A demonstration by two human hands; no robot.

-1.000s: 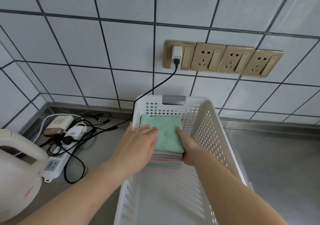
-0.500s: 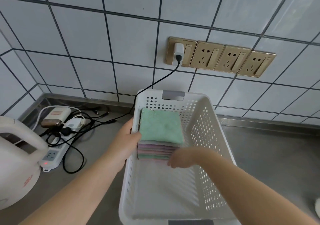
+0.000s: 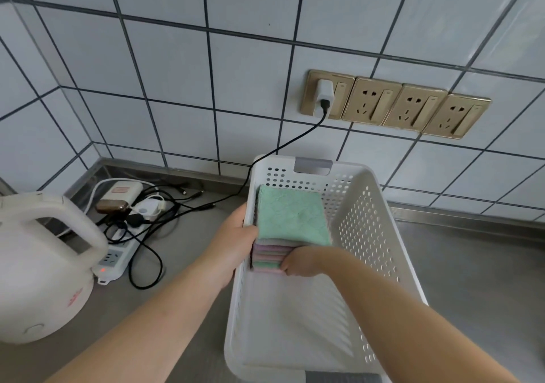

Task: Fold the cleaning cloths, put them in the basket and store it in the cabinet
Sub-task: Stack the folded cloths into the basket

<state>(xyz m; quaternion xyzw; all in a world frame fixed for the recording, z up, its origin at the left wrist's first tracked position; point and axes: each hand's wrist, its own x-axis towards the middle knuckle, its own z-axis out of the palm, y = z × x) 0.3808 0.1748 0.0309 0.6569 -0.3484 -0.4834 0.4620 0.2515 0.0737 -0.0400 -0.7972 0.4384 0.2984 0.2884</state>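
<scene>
The basket rim is gripped at frame centre by the left hand, thumb inside against the folded cloths. The stack's near edge is pinched by the right hand. The basket's lower half is left free.

A home kitchen – white tiled wall, steel counter. An electric kettle stands near gold wall sockets.
</scene>
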